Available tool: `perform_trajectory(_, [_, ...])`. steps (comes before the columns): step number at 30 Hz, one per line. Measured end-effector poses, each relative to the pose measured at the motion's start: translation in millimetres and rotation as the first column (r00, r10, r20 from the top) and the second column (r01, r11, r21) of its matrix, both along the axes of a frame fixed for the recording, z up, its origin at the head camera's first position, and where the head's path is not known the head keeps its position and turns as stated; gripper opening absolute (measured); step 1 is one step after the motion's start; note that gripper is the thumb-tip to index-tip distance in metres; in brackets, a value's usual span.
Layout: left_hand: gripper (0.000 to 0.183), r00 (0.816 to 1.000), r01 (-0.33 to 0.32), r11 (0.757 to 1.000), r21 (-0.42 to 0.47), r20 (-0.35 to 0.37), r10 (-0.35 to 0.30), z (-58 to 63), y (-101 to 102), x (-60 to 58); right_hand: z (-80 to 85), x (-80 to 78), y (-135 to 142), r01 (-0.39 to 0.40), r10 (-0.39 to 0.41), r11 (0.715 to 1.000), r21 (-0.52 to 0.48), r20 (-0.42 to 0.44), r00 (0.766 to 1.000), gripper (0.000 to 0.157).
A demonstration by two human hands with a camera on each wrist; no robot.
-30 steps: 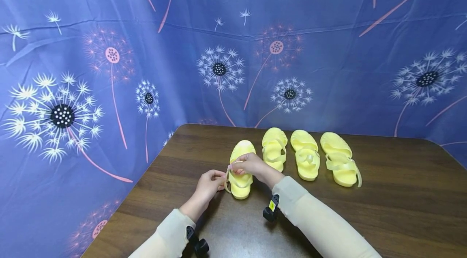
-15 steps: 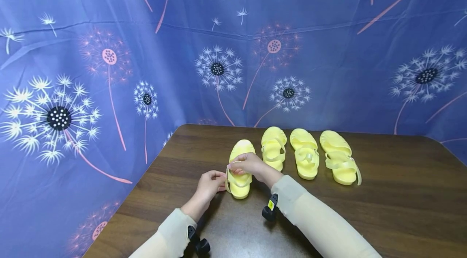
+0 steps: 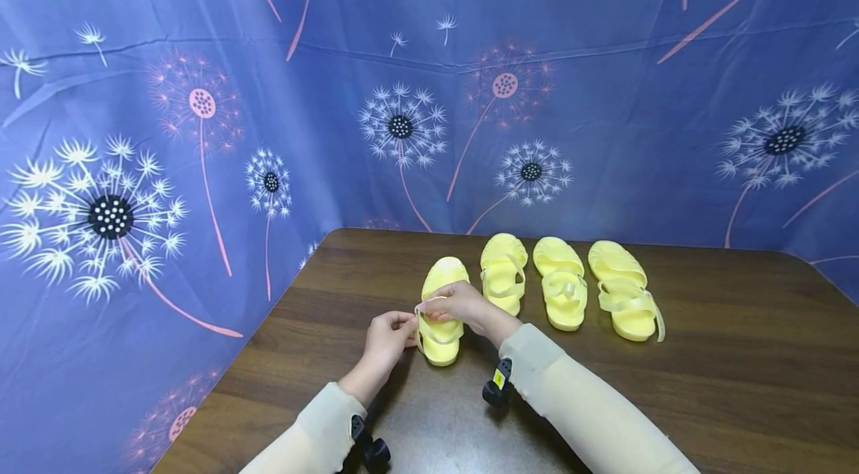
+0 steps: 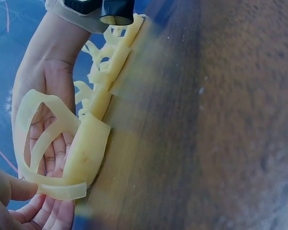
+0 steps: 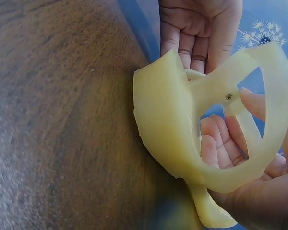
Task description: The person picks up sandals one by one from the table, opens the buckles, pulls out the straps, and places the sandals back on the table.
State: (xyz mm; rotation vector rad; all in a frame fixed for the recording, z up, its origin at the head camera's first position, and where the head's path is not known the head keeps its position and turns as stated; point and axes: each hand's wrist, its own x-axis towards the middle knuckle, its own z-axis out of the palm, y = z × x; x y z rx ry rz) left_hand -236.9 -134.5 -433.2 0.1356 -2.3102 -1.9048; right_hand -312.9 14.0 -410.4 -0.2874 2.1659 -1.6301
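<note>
A yellow sandal (image 3: 446,273) stands on the table, toe pointing away, its straps raised over the sole. At its left side my left hand (image 3: 389,341) pinches the sandal's ankle strap (image 4: 65,190) between thumb and fingers, a short end sticking out past them. My right hand (image 3: 463,304) reaches across the top of the sandal and grips the strap near its small round stud (image 5: 228,97), thumb on one side and curled fingers below. The right hand hides the middle of the sandal in the head view.
Three more yellow sandals stand in a row to the right: a near one (image 3: 504,265), a middle one (image 3: 561,280) and a far one (image 3: 620,291). The brown wooden table (image 3: 738,355) ends at a blue dandelion-print cloth (image 3: 604,124) behind and at the left.
My left hand and wrist have shifted slightly to the right, closer against the sandal's strap. The right hand keeps its place on the sandal, and the other sandals have not moved.
</note>
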Motion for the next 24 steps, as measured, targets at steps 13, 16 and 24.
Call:
perform_trajectory(13, [0.020, 0.999, -0.038, 0.998, 0.054, 0.008, 0.038, 3.5, 0.1, -0.1, -1.4, 2.4, -0.8, -0.004, 0.004, 1.000, 0.004, 0.004, 1.000, 0.024])
perform_trajectory(16, [0.021, 0.999, -0.030, 0.998, 0.060, 0.017, 0.029, 4.6, -0.1, 0.9, -1.4, 2.6, -0.1, -0.011, 0.011, 1.000, 0.005, 0.006, 1.000, 0.024])
perform_trajectory(24, [0.021, 0.999, -0.003, 1.000, 0.023, 0.053, 0.002, 4.8, -1.6, 3.3, 0.4, 4.0, 1.6, -0.005, 0.005, 1.000, 0.013, -0.010, 1.000, 0.023])
